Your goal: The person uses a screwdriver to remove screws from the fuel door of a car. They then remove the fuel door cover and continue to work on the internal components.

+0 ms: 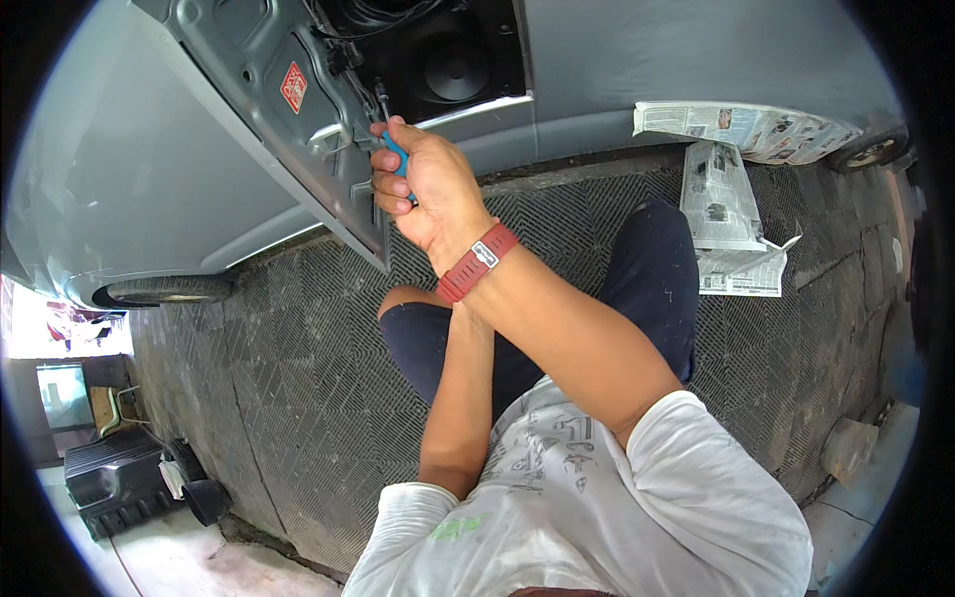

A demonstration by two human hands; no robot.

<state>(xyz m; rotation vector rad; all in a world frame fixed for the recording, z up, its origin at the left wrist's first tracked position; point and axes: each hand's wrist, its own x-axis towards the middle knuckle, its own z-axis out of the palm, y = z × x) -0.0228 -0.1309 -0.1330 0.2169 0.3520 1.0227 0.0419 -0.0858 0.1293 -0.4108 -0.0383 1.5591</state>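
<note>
My right hand [438,179] is closed around the blue handle of a screwdriver [397,154], its metal shaft pointing up and away from me. The shaft's far end is beside the inner side of an open grey car door [254,109], close to its hinge-side edge; whether it touches a screw is too small to tell. My left forearm [463,398] runs up behind my right wrist, which hides the left hand. Beyond my right hand, a dark doorway holds a round black speaker-like part [458,75] and loose cables [373,18].
Grey bodywork [617,60] continues to the right, with newspaper [746,129] along its lower edge. More newspaper [721,204] lies on the ribbed dark floor mat [288,368] beside my knee. A black plastic box [114,478] stands at lower left. The door's lower corner [383,261] juts toward me.
</note>
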